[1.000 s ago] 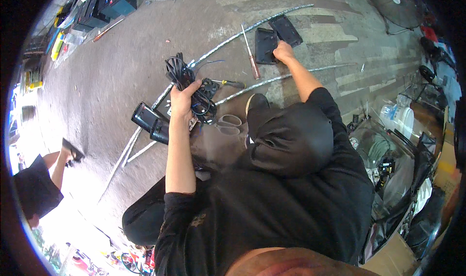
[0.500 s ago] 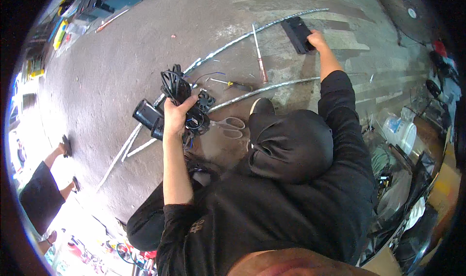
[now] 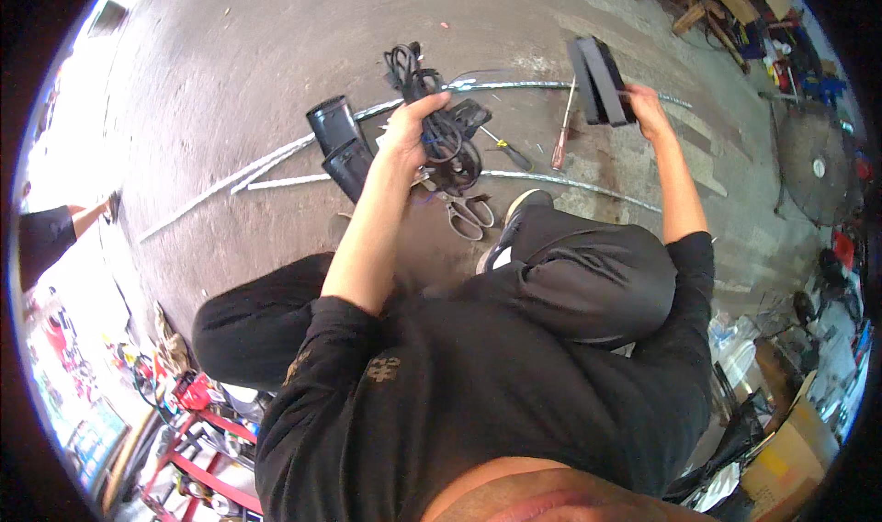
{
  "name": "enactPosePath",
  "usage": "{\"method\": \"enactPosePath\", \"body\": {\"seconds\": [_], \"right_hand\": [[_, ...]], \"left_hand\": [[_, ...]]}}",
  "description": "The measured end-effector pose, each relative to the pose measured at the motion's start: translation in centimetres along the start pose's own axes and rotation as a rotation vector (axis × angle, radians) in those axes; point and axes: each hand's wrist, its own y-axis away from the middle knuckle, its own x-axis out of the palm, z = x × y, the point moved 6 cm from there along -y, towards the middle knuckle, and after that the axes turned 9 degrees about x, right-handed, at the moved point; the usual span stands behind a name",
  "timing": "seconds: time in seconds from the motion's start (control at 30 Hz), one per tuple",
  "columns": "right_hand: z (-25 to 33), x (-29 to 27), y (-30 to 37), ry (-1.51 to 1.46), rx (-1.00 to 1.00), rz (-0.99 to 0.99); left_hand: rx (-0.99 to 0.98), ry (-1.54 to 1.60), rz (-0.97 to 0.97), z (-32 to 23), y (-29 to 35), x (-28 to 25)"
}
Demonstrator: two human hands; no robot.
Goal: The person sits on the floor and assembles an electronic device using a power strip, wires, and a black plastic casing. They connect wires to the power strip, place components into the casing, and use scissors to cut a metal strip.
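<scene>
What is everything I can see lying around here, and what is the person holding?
bundle of cables: one, black, gripped in the left hand.
flat panels: two, black, lifted off the floor in the right hand.
tubes: two, black, on the concrete floor left of the cables.
metal rods: several, silver, long, lying across the floor.
screwdriver: one, reddish handle, on the floor near the panels.
second screwdriver: one, dark handle, beside it.
scissors: one pair, grey, by the shoe.
fan: one, dark, round, at the right edge.
cardboard box: one, brown, lower right.
another person's arm: one, far left.
left hand: closed on the cables.
right hand: holding the panels.
</scene>
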Motion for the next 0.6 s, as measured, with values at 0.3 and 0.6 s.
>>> {"method": "enactPosePath", "body": {"seconds": [0.3, 0.6], "right_hand": [[23.1, 29.7, 10.0, 0.807, -0.645, 0.226], [24.2, 38.2, 9.0, 0.190, -0.414, 0.544]], "left_hand": [[0.265, 0.626, 0.155, -1.6, -0.1, -0.2], [0.463, 0.556, 0.204, -10.5, 3.9, -13.9]]}}
